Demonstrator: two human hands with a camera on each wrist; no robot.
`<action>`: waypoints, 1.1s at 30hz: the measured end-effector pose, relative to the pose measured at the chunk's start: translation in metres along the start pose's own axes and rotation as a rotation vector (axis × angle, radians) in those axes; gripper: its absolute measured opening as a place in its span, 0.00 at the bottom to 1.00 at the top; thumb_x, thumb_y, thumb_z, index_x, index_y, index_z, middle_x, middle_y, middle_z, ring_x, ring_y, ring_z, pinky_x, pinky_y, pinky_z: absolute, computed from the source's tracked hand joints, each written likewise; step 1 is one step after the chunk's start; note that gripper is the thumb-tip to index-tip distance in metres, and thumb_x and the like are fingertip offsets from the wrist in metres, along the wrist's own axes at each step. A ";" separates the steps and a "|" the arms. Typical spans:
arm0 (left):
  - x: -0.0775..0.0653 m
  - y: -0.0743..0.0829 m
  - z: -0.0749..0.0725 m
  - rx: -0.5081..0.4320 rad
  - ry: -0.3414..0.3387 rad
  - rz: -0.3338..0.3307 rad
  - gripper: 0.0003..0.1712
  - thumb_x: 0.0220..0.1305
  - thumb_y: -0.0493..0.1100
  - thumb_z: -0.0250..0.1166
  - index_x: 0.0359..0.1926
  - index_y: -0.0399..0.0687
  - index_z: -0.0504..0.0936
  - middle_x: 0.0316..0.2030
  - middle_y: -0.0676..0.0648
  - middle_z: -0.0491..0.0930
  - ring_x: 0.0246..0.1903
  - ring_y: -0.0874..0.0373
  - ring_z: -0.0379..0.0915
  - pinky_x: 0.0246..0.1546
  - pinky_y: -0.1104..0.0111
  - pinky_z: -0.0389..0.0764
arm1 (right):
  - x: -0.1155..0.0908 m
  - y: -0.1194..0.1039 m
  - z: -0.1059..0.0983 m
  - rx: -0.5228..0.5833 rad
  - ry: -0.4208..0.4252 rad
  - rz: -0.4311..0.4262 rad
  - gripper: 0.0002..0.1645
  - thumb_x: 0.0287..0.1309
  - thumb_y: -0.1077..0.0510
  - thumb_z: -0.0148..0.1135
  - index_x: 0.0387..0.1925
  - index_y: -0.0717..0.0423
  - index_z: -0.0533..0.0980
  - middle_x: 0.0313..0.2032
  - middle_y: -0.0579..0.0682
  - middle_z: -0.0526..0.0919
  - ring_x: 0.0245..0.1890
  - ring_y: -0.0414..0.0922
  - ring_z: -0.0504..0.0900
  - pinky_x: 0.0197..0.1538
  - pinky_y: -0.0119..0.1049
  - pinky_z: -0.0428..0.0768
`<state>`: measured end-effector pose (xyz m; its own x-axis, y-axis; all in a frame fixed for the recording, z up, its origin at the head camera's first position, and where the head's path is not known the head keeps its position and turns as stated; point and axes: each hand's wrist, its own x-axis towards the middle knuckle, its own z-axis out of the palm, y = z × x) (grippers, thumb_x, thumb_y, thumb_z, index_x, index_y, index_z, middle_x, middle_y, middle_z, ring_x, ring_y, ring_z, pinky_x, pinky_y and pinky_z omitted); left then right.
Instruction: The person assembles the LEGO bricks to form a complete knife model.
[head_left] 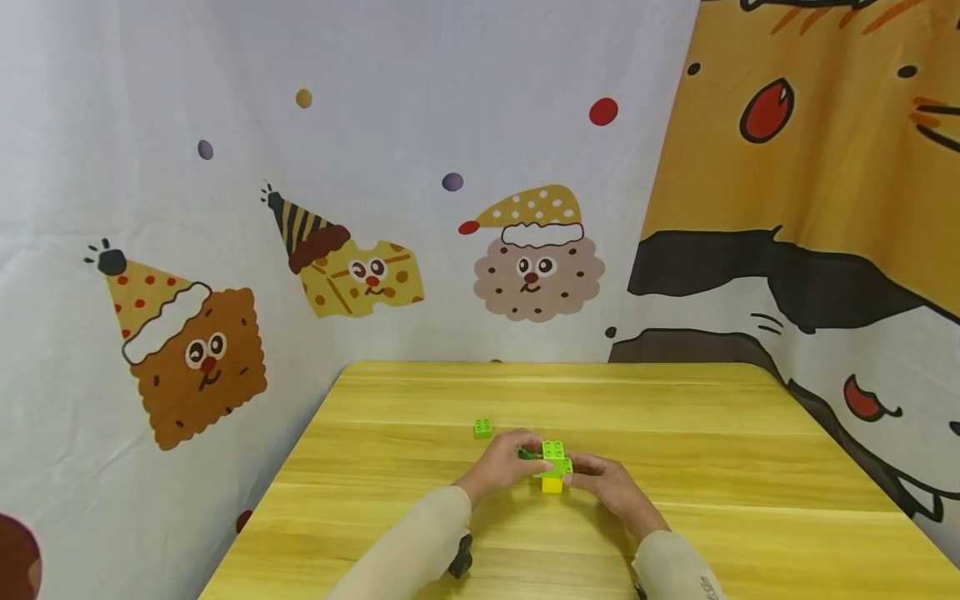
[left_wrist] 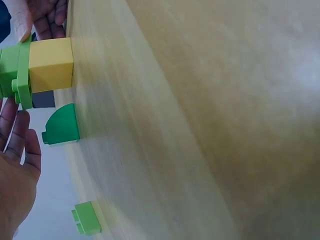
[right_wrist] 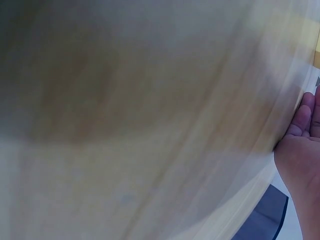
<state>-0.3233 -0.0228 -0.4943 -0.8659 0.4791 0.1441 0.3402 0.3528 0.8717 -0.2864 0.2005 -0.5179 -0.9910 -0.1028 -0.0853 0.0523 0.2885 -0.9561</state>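
Observation:
Between both hands stands a small stack of toy building blocks: a yellow block (head_left: 552, 485) at the bottom, a wider light green piece (left_wrist: 24, 75) on it and a light green block (head_left: 552, 449) on top. My left hand (head_left: 507, 461) grips the stack's green part from the left, thumb across the front. From the right, my right hand (head_left: 609, 483) pinches the edge of the wider green piece. A dark green curved block (left_wrist: 64, 125) stands on the table beyond the stack, partly hidden by the left hand in the head view. The right wrist view shows the right hand (right_wrist: 305, 145) at its edge.
A small light green block (head_left: 483, 428) sits on the wooden table (head_left: 375, 500), farther back and left of the stack. Behind the table's far edge hangs a white cloth (head_left: 420, 108) printed with cartoon figures.

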 end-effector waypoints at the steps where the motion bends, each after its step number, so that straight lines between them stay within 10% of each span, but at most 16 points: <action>1: 0.000 0.000 0.000 -0.002 0.001 -0.003 0.16 0.62 0.52 0.71 0.50 0.58 0.85 0.41 0.60 0.79 0.43 0.63 0.75 0.44 0.68 0.77 | 0.001 0.000 0.000 0.001 0.006 0.000 0.30 0.57 0.52 0.73 0.59 0.59 0.78 0.55 0.57 0.81 0.56 0.55 0.77 0.60 0.58 0.71; 33: 0.004 0.001 0.003 -0.027 0.022 -0.018 0.14 0.61 0.53 0.72 0.47 0.63 0.85 0.41 0.60 0.80 0.43 0.62 0.75 0.44 0.66 0.77 | 0.001 -0.002 0.000 0.001 0.008 0.012 0.30 0.57 0.51 0.73 0.58 0.59 0.79 0.56 0.57 0.81 0.58 0.57 0.76 0.61 0.58 0.70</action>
<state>-0.3254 -0.0183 -0.4938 -0.8798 0.4547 0.1387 0.3149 0.3390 0.8865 -0.2876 0.1995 -0.5160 -0.9913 -0.0916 -0.0943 0.0642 0.2886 -0.9553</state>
